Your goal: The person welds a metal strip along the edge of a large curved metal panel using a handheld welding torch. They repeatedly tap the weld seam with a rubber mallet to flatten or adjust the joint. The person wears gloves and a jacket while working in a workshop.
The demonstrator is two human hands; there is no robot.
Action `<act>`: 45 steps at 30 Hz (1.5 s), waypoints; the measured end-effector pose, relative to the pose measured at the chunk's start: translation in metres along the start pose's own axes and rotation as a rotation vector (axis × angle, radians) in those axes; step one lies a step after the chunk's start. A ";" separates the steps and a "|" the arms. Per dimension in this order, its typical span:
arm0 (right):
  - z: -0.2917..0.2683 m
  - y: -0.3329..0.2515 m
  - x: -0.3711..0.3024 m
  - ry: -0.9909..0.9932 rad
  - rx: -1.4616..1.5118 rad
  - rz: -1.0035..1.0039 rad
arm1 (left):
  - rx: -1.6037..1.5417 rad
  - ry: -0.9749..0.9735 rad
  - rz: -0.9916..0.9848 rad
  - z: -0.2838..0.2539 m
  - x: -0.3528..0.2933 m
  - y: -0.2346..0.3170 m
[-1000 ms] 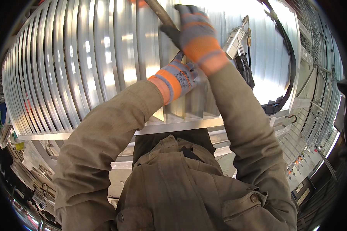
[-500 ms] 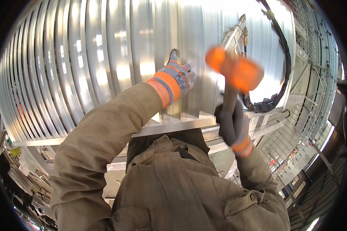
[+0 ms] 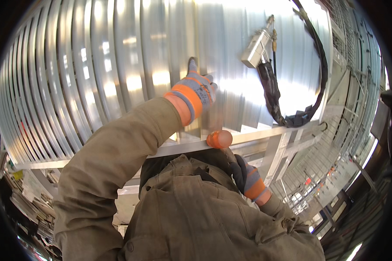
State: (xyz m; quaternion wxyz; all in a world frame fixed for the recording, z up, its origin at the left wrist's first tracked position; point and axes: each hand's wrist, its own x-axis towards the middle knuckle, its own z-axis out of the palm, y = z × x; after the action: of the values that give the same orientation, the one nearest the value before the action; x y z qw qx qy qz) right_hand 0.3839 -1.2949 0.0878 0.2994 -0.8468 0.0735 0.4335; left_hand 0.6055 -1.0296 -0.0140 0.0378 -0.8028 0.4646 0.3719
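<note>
My gloved left hand (image 3: pixel 197 92) lies on the ribbed metal panel (image 3: pixel 161 56), thumb stretched up along a rib and the other fingers out to the right. In my gloved right hand (image 3: pixel 247 177) is the handle of a mallet with an orange head (image 3: pixel 219 139). That head is at the near metal edge rail (image 3: pixel 183 147) of the panel, just below and right of my left hand; whether it touches the rail I cannot tell. My right fingers are partly hidden behind the handle and my jacket.
On the panel's right part lies a silver boxy tool (image 3: pixel 256 48) with a black sheathed cable (image 3: pixel 323 65) looping round to the near edge. Wire mesh racks (image 3: pixel 309 165) stand beyond the right side. Narrow gaps separate the slats at the left.
The mallet has swung down and left, from above the panel to the near rail, with my right hand lowered toward my body. My left hand stays nearly in place.
</note>
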 end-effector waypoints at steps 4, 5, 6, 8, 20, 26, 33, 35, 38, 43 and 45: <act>-0.001 0.001 0.003 -0.005 -0.060 -0.016 | -0.013 0.047 -0.074 0.006 -0.001 0.006; -0.004 -0.002 0.001 0.008 -0.012 -0.054 | -0.022 0.041 -0.072 0.009 0.001 0.007; -0.009 -0.006 0.000 0.006 0.015 -0.031 | -0.013 0.039 -0.075 0.011 0.003 0.007; -0.015 -0.013 -0.004 0.041 0.063 -0.033 | -0.032 0.021 -0.081 0.013 0.008 0.008; -0.002 0.006 0.003 0.029 -0.002 -0.082 | -0.007 0.190 0.007 0.027 -0.001 0.002; -0.015 0.006 -0.001 0.060 0.069 -0.083 | 0.038 0.160 0.019 0.031 0.004 0.002; -0.016 0.004 0.001 -0.010 0.086 -0.021 | 0.052 0.123 0.030 0.024 0.005 0.001; -0.017 0.003 0.001 -0.016 0.079 -0.029 | 0.043 0.137 0.027 0.025 0.004 0.001; -0.020 0.002 -0.002 0.040 0.121 -0.114 | 0.042 0.131 0.033 0.026 0.004 0.001; -0.016 0.011 0.003 0.056 0.071 -0.134 | 0.030 0.170 0.025 0.027 0.004 0.003; -0.015 0.019 0.009 0.023 0.055 -0.128 | 0.057 0.145 0.015 0.027 0.004 0.004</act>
State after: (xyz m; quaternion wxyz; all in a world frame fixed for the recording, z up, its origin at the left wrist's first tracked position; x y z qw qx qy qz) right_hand 0.3924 -1.3174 0.0787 0.3488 -0.8461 0.0343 0.4017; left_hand 0.5885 -1.0239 -0.0347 0.0240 -0.8228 0.4823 0.2998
